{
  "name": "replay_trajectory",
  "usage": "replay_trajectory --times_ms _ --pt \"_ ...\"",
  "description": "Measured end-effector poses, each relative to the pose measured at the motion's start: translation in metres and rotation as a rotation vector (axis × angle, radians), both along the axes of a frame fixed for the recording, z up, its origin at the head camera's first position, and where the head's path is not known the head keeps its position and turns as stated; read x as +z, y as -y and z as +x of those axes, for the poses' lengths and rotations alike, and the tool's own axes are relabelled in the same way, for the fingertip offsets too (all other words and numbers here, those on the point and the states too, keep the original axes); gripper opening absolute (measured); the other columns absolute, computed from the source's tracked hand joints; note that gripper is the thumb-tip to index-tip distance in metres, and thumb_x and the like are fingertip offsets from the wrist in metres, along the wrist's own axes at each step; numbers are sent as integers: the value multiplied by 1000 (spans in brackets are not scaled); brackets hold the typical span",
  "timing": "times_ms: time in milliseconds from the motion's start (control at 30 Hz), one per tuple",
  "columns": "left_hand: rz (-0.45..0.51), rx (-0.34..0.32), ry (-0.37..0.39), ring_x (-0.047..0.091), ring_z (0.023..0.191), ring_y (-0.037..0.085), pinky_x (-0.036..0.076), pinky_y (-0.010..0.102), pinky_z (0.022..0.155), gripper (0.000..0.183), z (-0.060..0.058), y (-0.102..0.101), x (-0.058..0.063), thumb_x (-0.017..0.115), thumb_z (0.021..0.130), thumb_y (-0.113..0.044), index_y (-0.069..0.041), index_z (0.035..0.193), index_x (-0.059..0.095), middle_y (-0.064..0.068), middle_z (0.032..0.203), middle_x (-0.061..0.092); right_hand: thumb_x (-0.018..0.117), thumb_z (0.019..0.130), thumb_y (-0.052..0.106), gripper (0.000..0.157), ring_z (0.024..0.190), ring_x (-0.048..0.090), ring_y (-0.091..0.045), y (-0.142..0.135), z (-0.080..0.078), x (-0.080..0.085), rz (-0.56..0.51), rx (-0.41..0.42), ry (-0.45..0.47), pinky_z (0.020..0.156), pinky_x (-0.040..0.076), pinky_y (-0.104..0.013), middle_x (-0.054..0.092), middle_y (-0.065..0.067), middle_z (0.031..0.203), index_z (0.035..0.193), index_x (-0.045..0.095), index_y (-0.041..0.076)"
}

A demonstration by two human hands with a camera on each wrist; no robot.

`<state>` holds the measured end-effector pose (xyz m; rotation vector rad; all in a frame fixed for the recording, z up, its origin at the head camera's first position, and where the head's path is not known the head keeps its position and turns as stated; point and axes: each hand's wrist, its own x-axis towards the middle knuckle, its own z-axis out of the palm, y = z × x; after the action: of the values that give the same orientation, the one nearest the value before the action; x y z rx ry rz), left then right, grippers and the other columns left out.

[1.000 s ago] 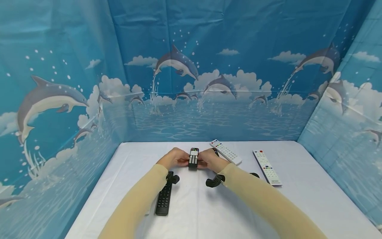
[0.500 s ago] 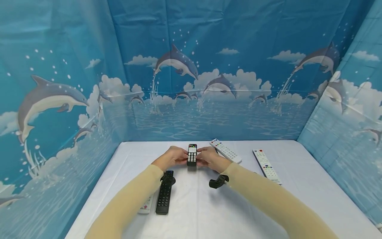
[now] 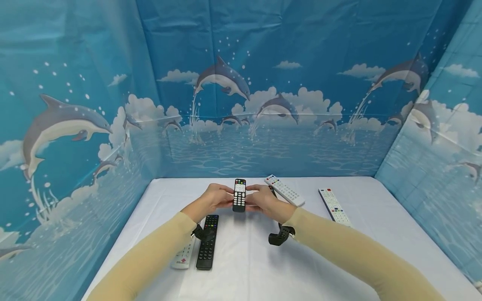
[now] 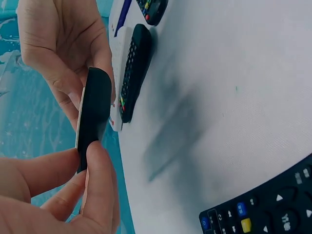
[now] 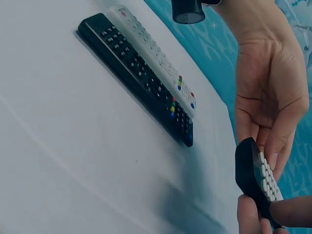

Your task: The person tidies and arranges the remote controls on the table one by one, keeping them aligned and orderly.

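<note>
And here's the small black remote (image 3: 239, 195), up off the table in mid-air, its white keys turned toward my head feed and its coloured buttons at the far end. The left hand (image 3: 215, 195) has it by one side, thumb and fingers pinched in to the remote's own thickness. The right hand (image 3: 263, 198) pinches the other side, thumb on the keyed face, fingers behind. Below, the left wrist feed gives me a soft shadow (image 4: 175, 134) on the cloth.

Moving out: past the right hand, a partly hidden dark remote (image 4: 135, 73), a white remote (image 3: 285, 190) just beside it. Near the left wrist, a long black remote (image 3: 207, 246) with a pale remote (image 3: 183, 255) alongside, partly under the sleeve (image 3: 150, 259). Well over to the right, another white remote (image 3: 334, 205), its near end hidden by the other sleeve (image 3: 350, 246). All on a white-covered table (image 3: 244, 267), a blue dolphin curtain (image 3: 316, 50) behind.
</note>
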<state>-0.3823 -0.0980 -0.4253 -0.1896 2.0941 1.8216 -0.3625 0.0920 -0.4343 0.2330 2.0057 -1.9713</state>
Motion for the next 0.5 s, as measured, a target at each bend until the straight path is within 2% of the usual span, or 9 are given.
replay_trajectory --times_ms 200,367,500 --pt "-5 -22 -44 74 82 24 62 36 78 30 12 7 9 69 90 6 2 119 69 19 105 70 61 93 -6 54 93 71 -28 4 8 7 -8 7 -44 80 62 -40 62 -24 116 144 51 8" --pt "2 -35 -50 74 82 23 61 37 80 31 22 11 11 69 90 6 3 121 68 19 103 71 60 92 -7 56 94 70 -28 6 17 10 -7 32 -62 85 60 -44 60 -24 116 146 50 7" --pt "5 -51 -80 73 83 23 61 39 83 30 30 15 11 69 90 6 5 120 68 19 103 71 61 93 -5 58 94 70 -27 7 24 11 2 45 -71 83 61 -43 62 -22 115 147 49 9"
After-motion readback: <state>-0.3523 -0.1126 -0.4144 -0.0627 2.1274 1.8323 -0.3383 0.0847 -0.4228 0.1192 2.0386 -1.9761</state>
